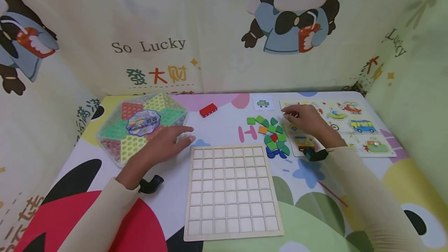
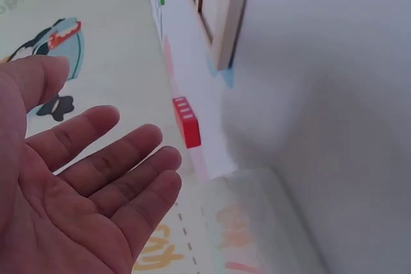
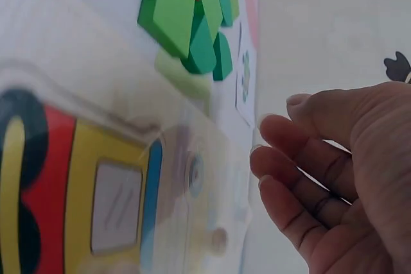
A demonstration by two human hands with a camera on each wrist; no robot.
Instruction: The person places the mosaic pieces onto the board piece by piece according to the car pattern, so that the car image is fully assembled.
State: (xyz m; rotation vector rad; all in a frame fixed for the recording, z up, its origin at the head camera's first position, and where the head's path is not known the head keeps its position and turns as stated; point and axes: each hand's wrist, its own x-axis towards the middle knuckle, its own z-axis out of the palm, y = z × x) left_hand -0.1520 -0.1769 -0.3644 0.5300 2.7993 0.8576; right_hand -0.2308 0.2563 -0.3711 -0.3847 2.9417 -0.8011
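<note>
My left hand point(image 1: 166, 143) hovers near the right side of a clear hexagonal box point(image 1: 115, 143) of coloured pieces, its fingers extended and nothing held. In the left wrist view the palm is bare. My right hand point(image 1: 308, 119) hangs over a vehicle picture board point(image 1: 379, 119), fingers loosely bent with nothing between them. A wooden grid board point(image 1: 233, 237) with bare square cells lies in front, between the arms. Beside the picture board lies a loose group of small blocks point(image 1: 281, 137), mostly green with some blue, orange and red. A small card point(image 1: 263, 103) with a car pattern lies behind them.
A red block point(image 1: 208, 110) with white marks sits at the back, between the hexagonal box and the card. The table has a colourful printed cover point(image 1: 301, 221). A printed cloth point(image 1: 217, 30) hangs behind it and at the sides.
</note>
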